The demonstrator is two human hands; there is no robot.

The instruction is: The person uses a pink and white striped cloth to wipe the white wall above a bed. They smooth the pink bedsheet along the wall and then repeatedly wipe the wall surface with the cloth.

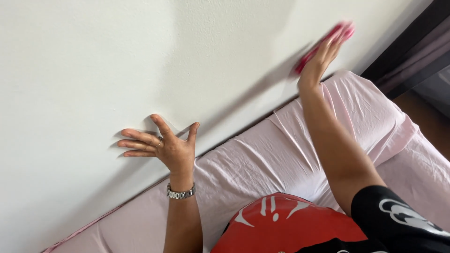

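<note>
Nearest me I see a red cushion (286, 225) on the bed (262, 159), which is covered in a pale pink sheet. Further out, the left hand (164, 145) is spread wide open, fingers splayed, palm leaning flat on the white wall (117, 56), holding nothing, a metal watch (181, 192) on its wrist. Farthest, up at the right, the right hand (321, 58) presses a pink cloth (335, 35) against the wall, fingers extended over it; it's blurred.

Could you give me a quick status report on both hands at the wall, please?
Left hand open, fingers spread, braced flat on white wall. Right hand pressing pink cloth to wall, blurred. Pink-sheeted bed below; nothing in the way.
</note>
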